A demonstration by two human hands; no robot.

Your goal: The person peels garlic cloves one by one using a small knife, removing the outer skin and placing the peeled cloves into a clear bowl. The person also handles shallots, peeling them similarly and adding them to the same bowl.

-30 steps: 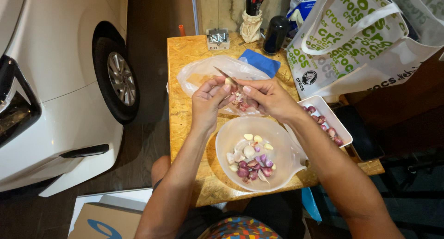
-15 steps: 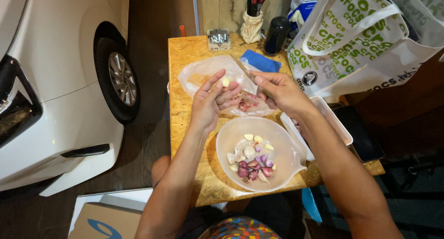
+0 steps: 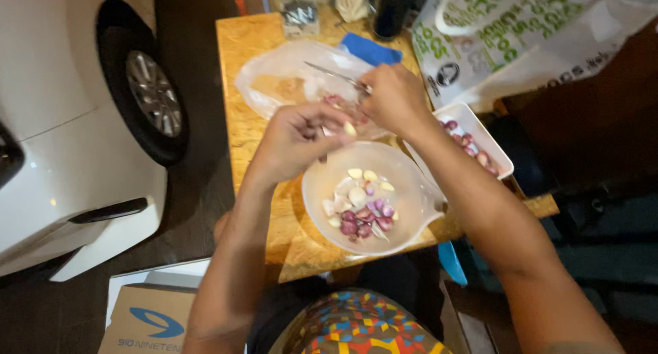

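Between the fingertips of the left hand (image 3: 295, 140) a small pale peeled clove (image 3: 350, 128) is sitting, and the fingers are curling closed around it, just above the rim of the round translucent plastic bowl (image 3: 322, 182). Beside them, a little farther from the body, the right hand (image 3: 392, 99) is closing firmly on the handle of a thin metal-bladed knife (image 3: 329, 73), and the blade is pointing away from these fingers, over the clear crumpled plastic bag (image 3: 274, 80) that is lying on the wooden table (image 3: 240, 45). Under the left fingers, the bowl is already holding a modest heap of peeled pieces, some pale and some purple-red (image 3: 360, 210), so I judge that a good part of the peeling is done. To the outer side of the right wrist, the white rectangular tray (image 3: 490, 145) is still showing several small purple-red bulbs (image 3: 469, 145), and these look unpeeled, so some work seems to remain. Near the right fingers, reddish skins or pieces are lying on the bag, but I cannot tell exactly which. Beyond both hands a blue cloth (image 3: 370, 50), a dark bottle (image 3: 391, 11) and a white printed carrier bag (image 3: 500, 39) are standing at the far table edge, and a white car (image 3: 62, 107) is parked beside the table.
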